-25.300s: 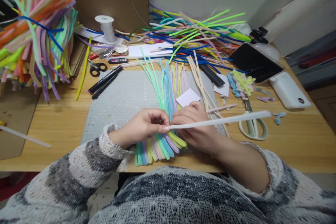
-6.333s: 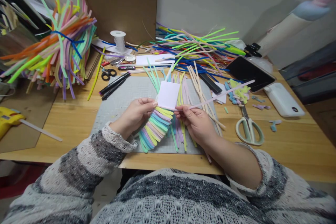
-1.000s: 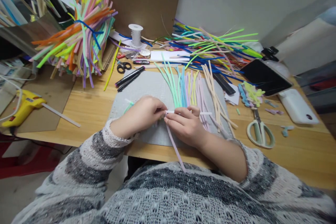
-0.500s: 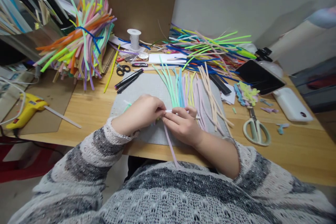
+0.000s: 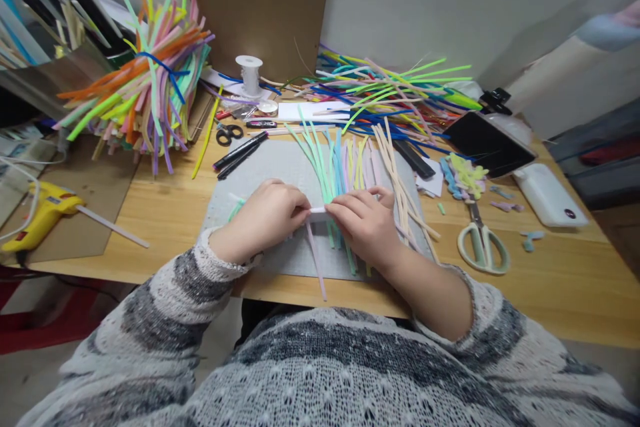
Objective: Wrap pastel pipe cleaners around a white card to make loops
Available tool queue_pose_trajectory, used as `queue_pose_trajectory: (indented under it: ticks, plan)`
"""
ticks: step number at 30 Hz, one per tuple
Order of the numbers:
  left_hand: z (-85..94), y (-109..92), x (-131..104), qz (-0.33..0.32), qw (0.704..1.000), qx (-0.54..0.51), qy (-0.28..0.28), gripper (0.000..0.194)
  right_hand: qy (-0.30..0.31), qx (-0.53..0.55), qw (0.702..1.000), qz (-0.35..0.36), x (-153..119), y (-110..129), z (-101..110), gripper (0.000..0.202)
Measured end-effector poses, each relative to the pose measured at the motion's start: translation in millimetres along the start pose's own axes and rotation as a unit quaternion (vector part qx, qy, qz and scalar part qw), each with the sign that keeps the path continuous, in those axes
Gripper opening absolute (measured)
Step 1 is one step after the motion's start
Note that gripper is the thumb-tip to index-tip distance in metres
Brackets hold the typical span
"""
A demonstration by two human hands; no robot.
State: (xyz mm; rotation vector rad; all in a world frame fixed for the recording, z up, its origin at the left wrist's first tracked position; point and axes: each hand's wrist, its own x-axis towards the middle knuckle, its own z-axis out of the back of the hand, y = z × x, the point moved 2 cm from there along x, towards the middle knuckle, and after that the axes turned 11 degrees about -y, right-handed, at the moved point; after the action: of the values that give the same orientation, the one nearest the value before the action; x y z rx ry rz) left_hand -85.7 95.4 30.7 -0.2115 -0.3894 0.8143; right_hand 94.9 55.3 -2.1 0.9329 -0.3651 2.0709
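The left hand [image 5: 273, 221] is closed at the fingertips, pinching a slim white fuzzy stem [image 5: 318, 210] that bridges the gap to the other hand. The right hand [image 5: 367, 227], fingers bent, grips that same stem farther along — it lies level between the two, above a grey gridded cutting mat [image 5: 255, 170]. A pale lilac fuzzy stem [image 5: 316, 261] hangs from below the left fingertips toward the table edge. Long mint-green fuzzy stems [image 5: 314, 157] fan out on the mat beyond the hands, beside sky-blue, yellow and lilac ones; peach fuzzy stems [image 5: 393, 167] lie farther right.

At the far left a glossy grey-brown holder [image 5: 75, 73] contains pens with pink and orange tips, pale wooden sticks, and blue and translucent strips. Next to it is a thick multicoloured bundle of fuzzy stems [image 5: 145, 93], crossed by a dark-blue one; its base is hard to make out. A white plastic spool [image 5: 249, 77] stands behind the mat. The yellow glue gun [image 5: 43, 213] holds a translucent white glue stick [image 5: 114, 227], which juts out onto the wooden table [image 5: 165, 207].
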Motion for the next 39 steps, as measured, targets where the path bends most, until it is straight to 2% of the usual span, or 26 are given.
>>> queue_pose_trajectory:
  ticks: [3,6,10,12,14,17,24,26,28,30,31,32,33,35,37,39]
  plan:
    - [0.0,-1,0,-0.004,1.0,0.008,0.003,0.016,0.004,0.029,0.999,-0.026,3,-3,2,0.011]
    - [0.5,-1,0,-0.008,1.0,0.019,0.006,0.015,0.03,0.084,0.991,-0.102,5,-8,3,0.01]
    - [1.5,-4,0,-0.018,0.999,0.024,0.021,0.015,0.091,0.184,0.954,-0.219,6,-18,1,0.01]
    - [1.9,-4,1,-0.021,0.999,0.025,0.023,0.016,0.098,0.23,0.934,-0.254,7,-22,0,0.01]
    - [1.9,-4,1,-0.015,0.999,0.029,0.017,0.016,0.087,0.251,0.927,-0.266,8,-25,1,0.009]
    - [1.4,-2,2,-0.005,0.999,0.036,0.011,0.015,0.071,0.237,0.932,-0.266,9,-28,4,0.009]
    - [0.8,-6,5,0.013,0.999,0.032,0.011,0.015,0.094,0.254,0.924,-0.271,7,-33,3,0.011]
    - [2.3,-5,6,0.032,0.999,0.016,0.009,0.016,0.062,0.218,0.94,-0.254,6,-32,6,0.009]
    - [6.6,-1,6,0.067,0.998,-0.02,-0.002,0.016,-0.028,0.16,0.958,-0.237,6,-28,14,0.015]
    - [13.4,5,5,0.122,0.989,-0.079,-0.024,0.016,-0.135,0.125,0.956,-0.228,5,-22,24,0.017]
    - [16.7,7,5,0.154,0.981,-0.117,-0.032,0.017,-0.163,0.135,0.951,-0.227,5,-18,28,0.012]
    - [19.5,9,6,0.183,0.97,-0.156,-0.039,0.018,-0.163,0.163,0.946,-0.227,6,-14,29,0.008]
    - [21.2,10,6,0.21,0.957,-0.193,-0.043,0.02,-0.134,0.201,0.942,-0.231,6,-10,29,0.014]
    - [21.1,11,6,0.255,0.932,-0.255,-0.041,0.023,-0.01,0.276,0.925,-0.26,6,-2,22,0.027]
    - [16.7,11,6,0.283,0.912,-0.293,-0.043,0.023,0.11,0.318,0.887,-0.317,4,6,11,0.029]
    - [10.4,12,6,0.302,0.899,-0.313,-0.056,0.024,0.164,0.35,0.844,-0.371,1,11,3,0.027]
